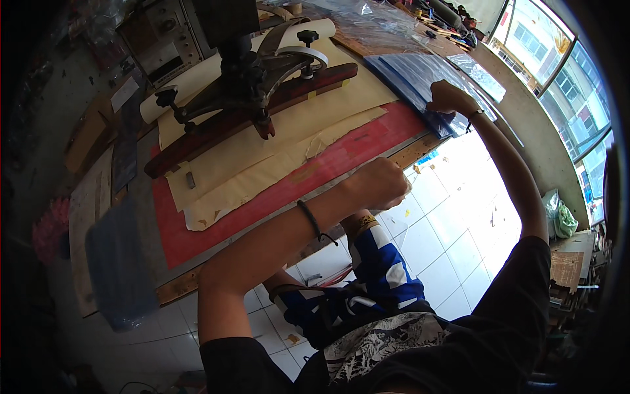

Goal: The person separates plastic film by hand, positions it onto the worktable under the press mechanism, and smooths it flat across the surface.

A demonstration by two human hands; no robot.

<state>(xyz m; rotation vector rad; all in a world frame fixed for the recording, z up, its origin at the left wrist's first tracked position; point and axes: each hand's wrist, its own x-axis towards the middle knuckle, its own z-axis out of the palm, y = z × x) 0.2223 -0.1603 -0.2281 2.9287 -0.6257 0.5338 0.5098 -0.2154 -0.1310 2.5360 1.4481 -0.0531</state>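
Note:
My left hand is closed, with its knuckles up, in front of the table's near edge and above the tiled floor. Whatever its fingers hold, if anything, is hidden from view. To the right, my right hand is also closed, over a stack of blue plastic sheets at the table's right end; its fingertips are curled under and out of sight. Left of both hands lies a red sheet on the table, partly covered by torn cream paper. A dark red clamping bar rests across the paper.
A black machine arm stands over the bar. Behind it are a cream roll and a control box. A translucent blue sheet overhangs the left table edge. Tools lie at the back right, near the window.

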